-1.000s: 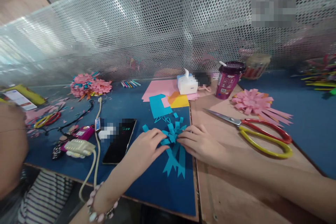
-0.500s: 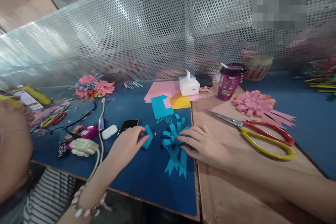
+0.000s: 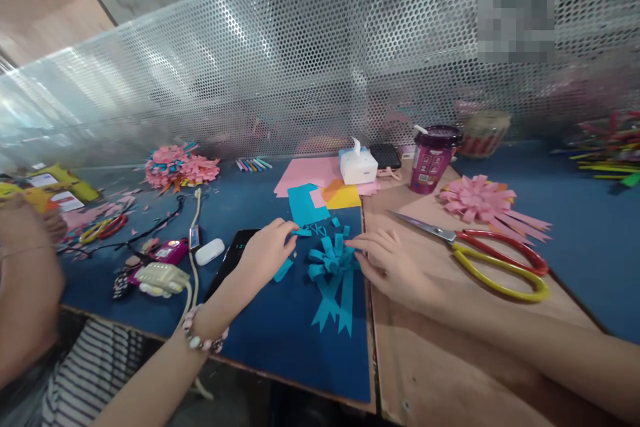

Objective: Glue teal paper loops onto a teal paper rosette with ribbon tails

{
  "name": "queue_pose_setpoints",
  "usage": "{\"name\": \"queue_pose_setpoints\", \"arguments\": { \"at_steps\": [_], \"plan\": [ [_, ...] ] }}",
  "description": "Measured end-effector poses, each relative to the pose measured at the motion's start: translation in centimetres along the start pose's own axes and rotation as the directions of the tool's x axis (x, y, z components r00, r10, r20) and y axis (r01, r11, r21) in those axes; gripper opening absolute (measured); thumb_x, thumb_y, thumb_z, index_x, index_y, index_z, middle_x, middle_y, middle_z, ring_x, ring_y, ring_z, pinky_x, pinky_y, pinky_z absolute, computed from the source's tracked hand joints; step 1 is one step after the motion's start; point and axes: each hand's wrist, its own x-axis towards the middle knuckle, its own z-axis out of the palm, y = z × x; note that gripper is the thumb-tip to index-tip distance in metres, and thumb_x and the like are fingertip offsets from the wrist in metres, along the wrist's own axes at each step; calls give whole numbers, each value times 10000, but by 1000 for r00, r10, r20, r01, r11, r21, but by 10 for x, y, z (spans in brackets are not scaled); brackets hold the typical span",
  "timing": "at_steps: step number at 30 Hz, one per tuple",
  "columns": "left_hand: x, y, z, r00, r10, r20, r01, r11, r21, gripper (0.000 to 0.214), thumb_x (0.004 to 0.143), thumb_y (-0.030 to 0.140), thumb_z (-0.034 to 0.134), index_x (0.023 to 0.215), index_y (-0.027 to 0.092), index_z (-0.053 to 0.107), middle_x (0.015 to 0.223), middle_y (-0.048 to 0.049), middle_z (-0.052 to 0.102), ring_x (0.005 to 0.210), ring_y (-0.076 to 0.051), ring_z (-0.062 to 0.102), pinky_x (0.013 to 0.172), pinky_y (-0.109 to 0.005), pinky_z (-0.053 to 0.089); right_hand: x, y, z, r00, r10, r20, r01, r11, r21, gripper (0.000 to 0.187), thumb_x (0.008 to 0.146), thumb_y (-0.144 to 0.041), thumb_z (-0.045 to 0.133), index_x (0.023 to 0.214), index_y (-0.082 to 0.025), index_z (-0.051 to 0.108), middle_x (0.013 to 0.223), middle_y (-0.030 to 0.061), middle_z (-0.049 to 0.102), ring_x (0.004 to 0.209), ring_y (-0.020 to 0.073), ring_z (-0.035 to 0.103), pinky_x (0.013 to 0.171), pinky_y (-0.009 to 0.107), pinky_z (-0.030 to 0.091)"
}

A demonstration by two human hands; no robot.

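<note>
My left hand (image 3: 270,247) pinches a small blue paper strip (image 3: 303,232) between thumb and fingertips, to the left of a blue paper flower (image 3: 331,260). The flower has looped petals and two notched tails pointing toward me, and it lies on the blue tabletop. At its right edge, my right hand (image 3: 393,263) has index finger and thumb closed on the petals; the exact grip is partly hidden. Another folded blue paper piece (image 3: 283,271) rests below my left hand. Small blue scraps (image 3: 318,229) lie behind the flower.
Large scissors (image 3: 480,247) lie right of my right hand, near a pink paper flower (image 3: 480,199). Behind stand a purple cup (image 3: 435,160) and a tissue pack (image 3: 358,165) beside coloured paper sheets (image 3: 304,203). A phone (image 3: 233,255) lies under my left forearm. Another person's arm (image 3: 27,273) is at left.
My left hand has moved up and right, leaving one folded blue piece on the table and now holding a blue strip. My right hand has shifted slightly at the flower's edge.
</note>
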Motion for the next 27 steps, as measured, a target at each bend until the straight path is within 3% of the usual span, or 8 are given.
{"name": "queue_pose_setpoints", "arguments": {
  "at_steps": [3, 6, 10, 13, 16, 21, 24, 27],
  "plan": [
    [5, 6, 0, 1000, 15, -9, -15, 1000, 18, 287, 920, 305, 475, 1178, 205, 549, 1003, -68, 602, 842, -197, 618, 694, -271, 459, 1, 3, 0, 999, 43, -6, -43, 999, 10, 240, 916, -139, 444, 1114, -211, 560, 1021, 63, 653, 954, 197, 562, 842, 385, 364],
    [13, 5, 2, 999, 46, -1, -45, 998, 42, 341, 884, 204, 523, 1225, 193, 522, 1049, -101, 584, 908, -233, 596, 726, -303, 454, 1, 3, 0, 999, 33, -19, -32, 999, 21, 239, 919, -136, 428, 1106, -206, 559, 1021, 72, 651, 947, 197, 567, 854, 400, 368],
    [26, -7, 1, 994, 106, 37, -107, 994, 23, 176, 838, 113, 542, 978, 169, 633, 960, -95, 611, 910, -250, 591, 761, -340, 450, -1, 3, -1, 999, 34, -21, -33, 999, 39, 248, 913, -130, 427, 1105, -202, 566, 1009, 77, 656, 944, 203, 574, 864, 424, 390],
    [28, -13, -13, 983, 175, 52, -173, 984, -31, 155, 845, 123, 539, 944, 177, 645, 945, -75, 634, 918, -228, 600, 800, -335, 451, 3, 5, -5, 995, 75, -59, -71, 996, 59, 243, 908, -139, 429, 1080, -207, 587, 976, 79, 659, 919, 207, 587, 843, 426, 439],
    [24, -8, -34, 955, 293, 42, -280, 941, -189, 214, 890, 167, 505, 1065, 220, 616, 1070, -31, 640, 980, -158, 601, 851, -265, 451, 13, 6, -15, 990, 106, -89, -97, 991, 96, 235, 906, -165, 447, 1073, -212, 605, 976, 78, 640, 912, 197, 595, 806, 382, 493],
    [19, 17, -54, 853, 512, 99, -309, 649, -695, 302, 856, 206, 581, 1158, 210, 568, 1036, -25, 681, 923, -142, 642, 848, -271, 477, 31, 0, -39, 991, -80, 108, 50, 967, 251, 256, 910, -227, 514, 1146, -230, 615, 1063, 80, 561, 941, 156, 566, 775, 295, 519],
    [22, 30, -50, 804, 576, 145, -229, 526, -819, 587, 810, 177, 634, 1343, 211, 392, 977, -36, 687, 897, -158, 649, 838, -311, 495, 39, -4, -51, 937, -235, 259, 145, 935, 322, 246, 897, -231, 551, 1124, -253, 644, 1004, 56, 516, 910, 134, 534, 771, 274, 512],
    [24, 36, -43, 759, 621, 196, -72, 379, -923, 798, 794, 109, 614, 1453, 231, 182, 950, -51, 665, 894, -176, 648, 777, -323, 529, 44, -4, -57, 878, -281, 388, 136, 923, 361, 272, 896, -181, 543, 1124, -279, 656, 932, 36, 438, 872, 120, 493, 753, 245, 501]
  ]
}}
